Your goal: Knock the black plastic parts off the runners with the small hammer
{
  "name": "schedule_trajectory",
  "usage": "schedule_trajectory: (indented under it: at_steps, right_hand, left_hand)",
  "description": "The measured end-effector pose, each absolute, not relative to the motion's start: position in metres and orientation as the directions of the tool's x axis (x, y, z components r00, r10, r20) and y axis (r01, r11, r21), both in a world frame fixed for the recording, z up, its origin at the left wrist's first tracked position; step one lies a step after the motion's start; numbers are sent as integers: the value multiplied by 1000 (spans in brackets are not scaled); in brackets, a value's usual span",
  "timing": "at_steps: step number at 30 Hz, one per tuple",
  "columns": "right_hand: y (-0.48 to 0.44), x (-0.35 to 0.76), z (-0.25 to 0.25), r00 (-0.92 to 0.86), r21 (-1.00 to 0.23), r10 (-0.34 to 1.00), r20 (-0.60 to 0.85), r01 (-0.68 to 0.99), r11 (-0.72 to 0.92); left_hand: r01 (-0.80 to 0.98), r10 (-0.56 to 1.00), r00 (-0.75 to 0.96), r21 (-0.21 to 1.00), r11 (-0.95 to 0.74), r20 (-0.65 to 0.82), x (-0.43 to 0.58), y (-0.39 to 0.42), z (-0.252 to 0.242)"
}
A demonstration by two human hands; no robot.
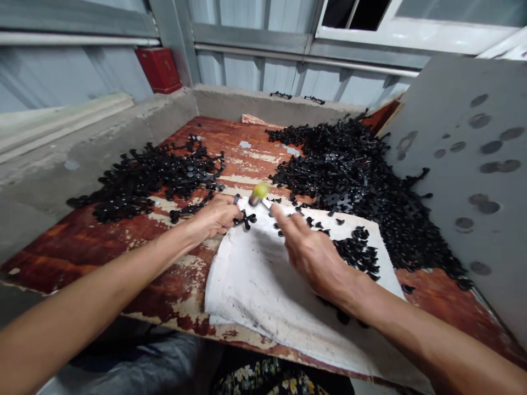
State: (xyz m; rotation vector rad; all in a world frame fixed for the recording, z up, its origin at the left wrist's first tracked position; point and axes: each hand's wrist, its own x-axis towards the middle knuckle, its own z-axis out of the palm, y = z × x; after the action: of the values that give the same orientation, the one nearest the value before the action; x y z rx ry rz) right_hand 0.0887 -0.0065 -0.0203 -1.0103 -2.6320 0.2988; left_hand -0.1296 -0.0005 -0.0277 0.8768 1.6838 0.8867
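Note:
My left hand (214, 216) is closed on a black plastic sprue piece (245, 219) that sticks out over the edge of a white cloth (263, 285). My right hand (308, 249) is closed on a small tool with a yellow-green tip (259, 192), held just above the black piece. The tool's tip is blurred. Small black parts (358, 252) lie loose on the cloth beside my right hand.
A worn red-brown wooden board (94, 247) carries a pile of black sprues (152, 178) at the left and a larger heap (354, 170) at the right. A grey panel (473, 175) leans at the right. A red box (160, 68) stands on the back ledge.

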Motion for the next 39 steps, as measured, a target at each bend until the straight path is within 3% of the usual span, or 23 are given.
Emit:
schedule_trajectory:
  at_steps: [2,5,7,9,11,19,39]
  right_hand:
    - [-5,90,-20,-728,-357,666,165,585,728]
    - [-1,99,-15,-662,-508,719,211,555,659]
    - [-2,109,-9,-536,-701,822,191,512,496]
    - [-4,122,-5,-433,-878,899,68,401,260]
    - [-8,135,-5,-382,-949,923,-40,304,85]
    - [-25,164,-17,-241,-975,956,-165,184,-122]
    - [-21,167,-25,-277,-976,945,-172,180,-125]
  left_hand:
    - [126,866,-246,872,473,-435,-127,-3,-21]
    - [40,850,-189,861,507,-491,-121,-3,-9]
    - [-32,845,-149,857,515,-513,-116,0,-3]
    - [-75,849,-156,863,500,-505,-108,6,0]
    - [-92,850,-185,870,485,-493,-99,14,-1]
    - [-107,837,-280,881,460,-471,-83,35,-9]
    - [-114,811,-288,859,499,-509,-85,46,-18]
